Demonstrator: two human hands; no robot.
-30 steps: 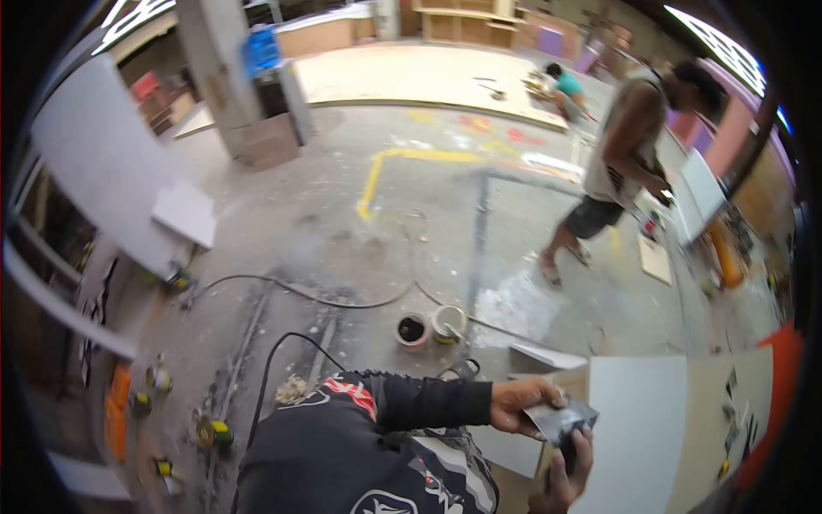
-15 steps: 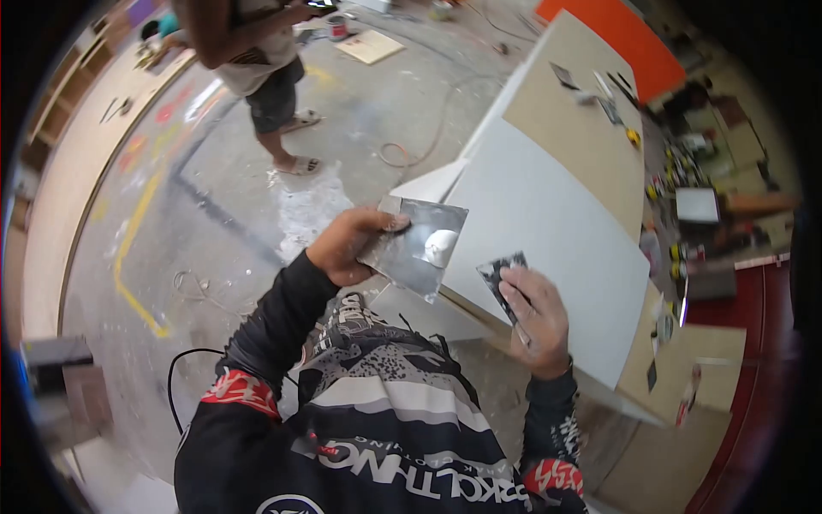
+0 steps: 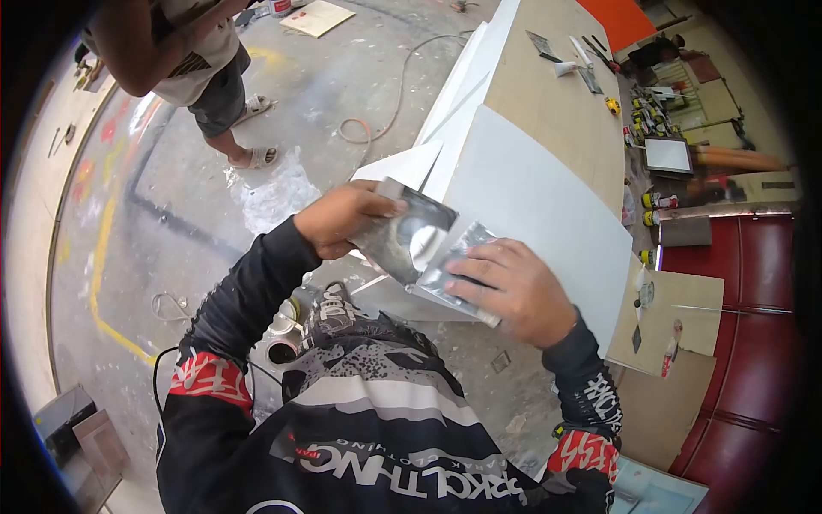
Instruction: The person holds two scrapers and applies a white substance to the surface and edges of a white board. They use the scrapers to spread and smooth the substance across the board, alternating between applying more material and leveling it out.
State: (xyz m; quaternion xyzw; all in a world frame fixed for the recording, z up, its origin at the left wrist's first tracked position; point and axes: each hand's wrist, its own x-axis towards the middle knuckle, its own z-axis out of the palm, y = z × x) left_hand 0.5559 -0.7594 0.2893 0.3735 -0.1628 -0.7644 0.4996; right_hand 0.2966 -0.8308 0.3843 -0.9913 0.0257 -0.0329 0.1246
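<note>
My left hand [image 3: 344,218] grips a square metal plate [image 3: 390,244] by its edge, thumb on top. A blob of white paste [image 3: 425,243] lies on the plate. My right hand [image 3: 512,287] is closed on a flat metal scraper [image 3: 458,261], whose edge meets the plate beside the paste. Both tools are above the near edge of a white panel [image 3: 539,206] on the workbench.
Plywood [image 3: 548,81] at the far end of the bench bears scrapers and a yellow tape measure [image 3: 612,105]. A person [image 3: 184,60] stands at upper left. A hose [image 3: 364,130] crosses the floor. Cans and a red padded surface [image 3: 745,325] are at right.
The scraper in my right hand has moved left and turned, from apart to against the plate. The view has shifted, so the standing person appears further left.
</note>
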